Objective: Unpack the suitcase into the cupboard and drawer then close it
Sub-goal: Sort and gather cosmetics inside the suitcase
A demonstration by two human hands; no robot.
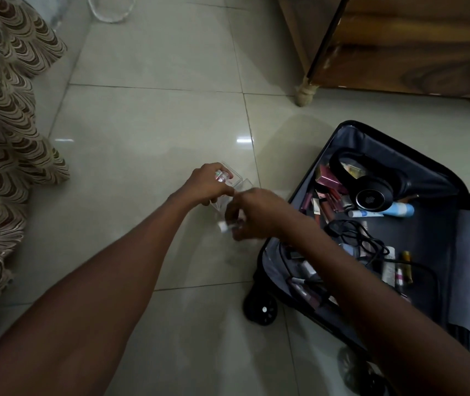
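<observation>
Floor: glossy pale-grey ceramic tiles [156, 115] w/ thin grout lines and two small light reflections. Landmark: open black wheeled suitcase w/ grey lining [433, 247], lying flat on the floor. Beyond it, a brown wooden cupboard on turned feet [399, 52], cut off by the top edge; far to its left, a brown-and-cream scallop-patterned fabric [8, 115]. Inside the suitcase: black over-ear headphones [371, 192], a white-and-blue tube [385, 211], a black coiled cable [353, 234], plus assorted cosmetics too small to identify.

Just left of the suitcase, a clear acrylic compartment organiser [235, 185] stands on the tiles, partly hidden by both hands. Left hand [208, 184] grips its far side, fingers curled over the rim. Right hand [252, 214], motion-blurred, pinches a small white-capped item [224, 226] at the organiser's near side; item type indistinct.
</observation>
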